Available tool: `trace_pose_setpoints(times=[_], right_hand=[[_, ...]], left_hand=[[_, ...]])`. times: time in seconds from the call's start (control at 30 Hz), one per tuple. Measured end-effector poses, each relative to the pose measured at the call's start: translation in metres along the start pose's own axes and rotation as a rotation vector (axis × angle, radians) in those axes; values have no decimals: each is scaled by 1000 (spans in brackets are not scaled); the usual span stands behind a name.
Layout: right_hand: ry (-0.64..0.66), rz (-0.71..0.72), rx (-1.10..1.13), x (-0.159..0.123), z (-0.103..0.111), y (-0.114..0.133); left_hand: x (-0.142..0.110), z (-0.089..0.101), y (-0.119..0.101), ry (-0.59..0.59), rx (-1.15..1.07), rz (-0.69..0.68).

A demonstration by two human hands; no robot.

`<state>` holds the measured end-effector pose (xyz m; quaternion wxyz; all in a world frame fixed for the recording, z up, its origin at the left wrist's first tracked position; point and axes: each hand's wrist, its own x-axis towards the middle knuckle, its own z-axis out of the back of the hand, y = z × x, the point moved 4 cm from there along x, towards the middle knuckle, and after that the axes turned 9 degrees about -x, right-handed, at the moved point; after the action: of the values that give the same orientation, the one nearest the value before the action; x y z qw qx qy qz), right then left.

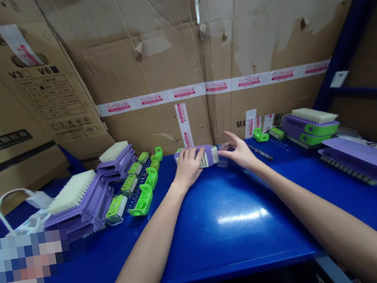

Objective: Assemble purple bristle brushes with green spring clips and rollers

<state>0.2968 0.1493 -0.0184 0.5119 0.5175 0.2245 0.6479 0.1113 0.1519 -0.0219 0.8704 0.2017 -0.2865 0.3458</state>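
Observation:
A purple brush [210, 155] with pale bristles lies at the back middle of the blue table, its bristles partly showing under my left hand. My left hand [189, 164] is draped over it, fingers curled on its far side and holding it down. At the brush's right end is a whitish end piece [215, 154], with clear plastic [222, 161] beside it. Just right of this, my right hand [240, 151] is open, with thumb and forefinger spread apart. Its thumb tip is close to the clear plastic; whether they touch I cannot tell.
Stacked purple brush bodies [77, 203], metal-and-green modules [116, 209] and bright green brackets [143, 201] line the left. A screwdriver [261, 152] lies right of my right hand. More purple brushes [310, 125] and a long purple part [368, 157] sit at right. Cardboard [149, 67] walls the back.

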Motion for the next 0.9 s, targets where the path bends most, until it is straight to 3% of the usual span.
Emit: trace_pose_setpoints(times=[0.2,0.47,0.77,0.9], right_hand=[[-2,-47,116,-1,-9,-5],[192,-104,211,-2,-24,-19],[313,-178,257,-7,-17,-5],[299,-172,275,-7,-18,-6]], left_hand=[[0,-2,-4,33,-25,-90],[-2,0,-2,31,-21,-96],[-4,4,-4,68,-139,-205],[-4,4,-6,53,-147,-203]])
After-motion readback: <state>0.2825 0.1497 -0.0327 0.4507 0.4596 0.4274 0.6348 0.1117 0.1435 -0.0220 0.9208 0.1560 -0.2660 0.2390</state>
